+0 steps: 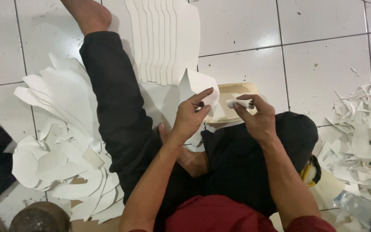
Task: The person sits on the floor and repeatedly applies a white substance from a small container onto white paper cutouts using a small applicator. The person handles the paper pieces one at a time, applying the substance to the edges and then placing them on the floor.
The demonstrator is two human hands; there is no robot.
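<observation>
I sit on a white tiled floor in black trousers, one leg stretched forward. My left hand (192,115) pinches a white cut paper piece (200,86) and holds it upright in front of me. My right hand (256,118) grips a small white rolled wad (239,103) between thumb and fingers, just to the right of the paper piece. Behind both hands a shallow cream-coloured dish (232,92) rests near my knee.
A neat fanned row of long white cut shapes (162,38) lies ahead. A loose heap of similar white pieces (61,146) spreads at my left. Paper scraps (361,137) pile up at the right, beside a clear plastic bottle (359,206). A brown round object (39,217) sits bottom left.
</observation>
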